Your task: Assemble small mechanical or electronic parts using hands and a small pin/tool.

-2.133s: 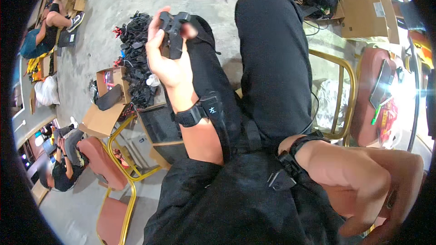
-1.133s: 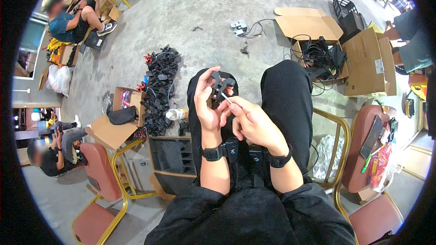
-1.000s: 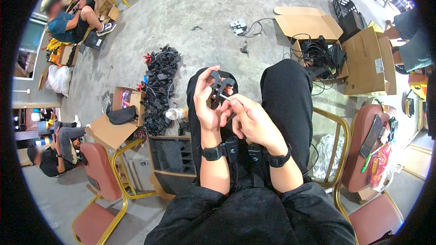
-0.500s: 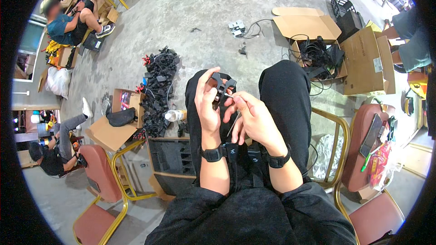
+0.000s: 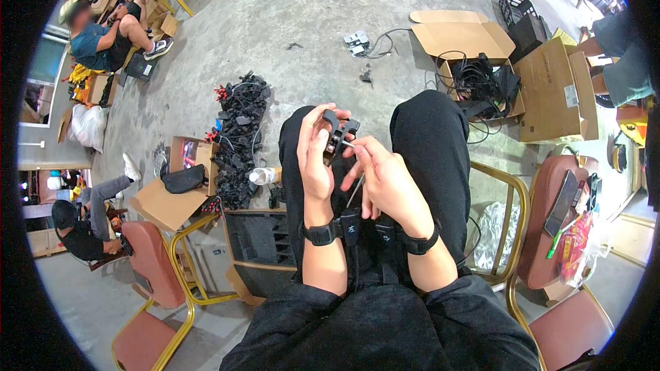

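Observation:
Above my lap, my left hand [image 5: 317,161] is closed around a black bracket-like part [image 5: 337,136] with two curved prongs at its top. My right hand [image 5: 388,178] pinches a thin metal L-shaped hex key [image 5: 355,191]. One end of the key meets the side of the black part, while its long arm slants down below my right fingers. My fingers cover much of the part's lower half, and where the key's tip sits inside it cannot be made out. Black bands with small devices are strapped round both my wrists.
Left of my knees lies a heap of black parts [image 5: 240,137], with a clear bottle [image 5: 262,176] beside it. A black compartment tray [image 5: 261,237] is near my left leg. Ahead right stands an open carton [image 5: 462,36] of cables. Chairs [image 5: 155,264] flank me; other people sit to the left.
The black part has turned slightly in my left hand. My right fingers have shifted a little, and more of the hex key's long arm shows. A person at far left has moved.

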The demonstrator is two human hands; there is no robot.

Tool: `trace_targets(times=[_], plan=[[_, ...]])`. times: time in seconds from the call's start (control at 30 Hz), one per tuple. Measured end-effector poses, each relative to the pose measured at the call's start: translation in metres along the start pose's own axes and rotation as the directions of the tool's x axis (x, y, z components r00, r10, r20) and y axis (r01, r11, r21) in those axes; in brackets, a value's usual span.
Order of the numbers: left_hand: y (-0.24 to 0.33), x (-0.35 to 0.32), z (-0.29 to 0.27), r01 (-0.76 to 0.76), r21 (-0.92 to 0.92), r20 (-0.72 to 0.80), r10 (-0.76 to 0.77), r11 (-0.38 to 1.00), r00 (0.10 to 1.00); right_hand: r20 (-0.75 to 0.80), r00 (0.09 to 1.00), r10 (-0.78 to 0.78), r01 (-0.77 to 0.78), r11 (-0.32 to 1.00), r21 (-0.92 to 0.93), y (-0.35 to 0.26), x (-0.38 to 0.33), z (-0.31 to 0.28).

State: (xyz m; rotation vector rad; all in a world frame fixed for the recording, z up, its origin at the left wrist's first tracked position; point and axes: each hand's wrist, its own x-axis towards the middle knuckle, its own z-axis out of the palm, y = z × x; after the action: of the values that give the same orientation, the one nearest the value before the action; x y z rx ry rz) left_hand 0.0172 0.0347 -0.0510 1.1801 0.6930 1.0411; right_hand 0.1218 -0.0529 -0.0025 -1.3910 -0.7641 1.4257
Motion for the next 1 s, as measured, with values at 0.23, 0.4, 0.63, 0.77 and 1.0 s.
trace_targets(times=[0.23, 0.4, 0.63, 0.77, 1.0], plan=[[-0.002, 0.001, 0.002, 0.000, -0.078, 0.049, 0.003, 0.997, 0.999, -0.151, 0.907, -0.393, 0.263, 0.808, -0.527, 0.030, 0.012, 0.006], [-0.002, 0.000, 0.002, 0.044, -0.124, -0.036, -0.048, 0.991, 0.998, -0.164, 0.814, -0.558, 0.367, 0.712, -0.598, 0.027, 0.010, 0.005], [0.001, -0.001, 0.000, 0.060, -0.190, -0.008, -0.063, 0.980, 0.998, -0.168, 0.903, -0.396, 0.343, 0.899, -0.273, 0.020, 0.010, 0.009], [0.003, -0.002, 0.000, 0.035, -0.208, 0.008, -0.034, 0.977, 0.999, -0.160, 0.935, -0.316, 0.296, 0.946, -0.135, 0.026, 0.016, 0.012], [0.000, -0.001, 0.001, 0.024, -0.121, 0.017, -0.022, 0.992, 1.000, -0.009, 1.000, 0.017, -0.013, 0.936, 0.352, 0.014, 0.012, 0.001]])
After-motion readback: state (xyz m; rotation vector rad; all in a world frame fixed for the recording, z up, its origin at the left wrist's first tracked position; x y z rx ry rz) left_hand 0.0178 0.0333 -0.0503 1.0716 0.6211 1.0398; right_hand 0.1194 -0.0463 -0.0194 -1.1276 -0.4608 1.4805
